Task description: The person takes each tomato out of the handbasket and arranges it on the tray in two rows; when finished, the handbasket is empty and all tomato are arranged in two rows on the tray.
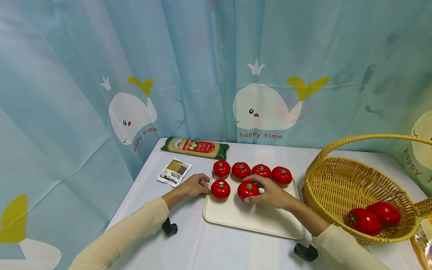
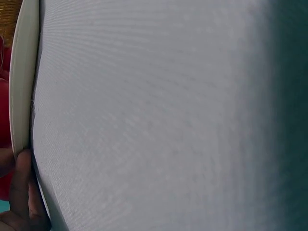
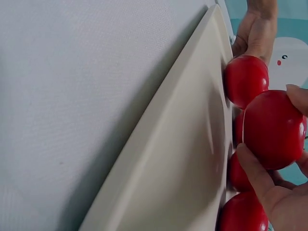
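Observation:
My right hand (image 1: 270,192) grips a red tomato (image 1: 248,190) with a green stem, fingers and thumb around its sides, over the cream tray (image 1: 253,221). In the right wrist view a gap shows between this tomato (image 3: 272,130) and the tray floor. My left hand (image 1: 195,185) pinches the tray's left rim; the left wrist view shows its fingers (image 2: 20,185) at the tray edge (image 2: 24,86). Another tomato (image 1: 220,189) sits just inside that rim. Along the tray's far side stands a row of several tomatoes (image 1: 241,171).
To the right stands a wicker basket (image 1: 337,180) with a tall handle and two tomatoes (image 1: 364,221) inside. Behind the tray lies a green-ended pasta packet (image 1: 195,147), with a small white pouch (image 1: 174,171) to its front left. A clear package (image 1: 422,240) lies beside the basket.

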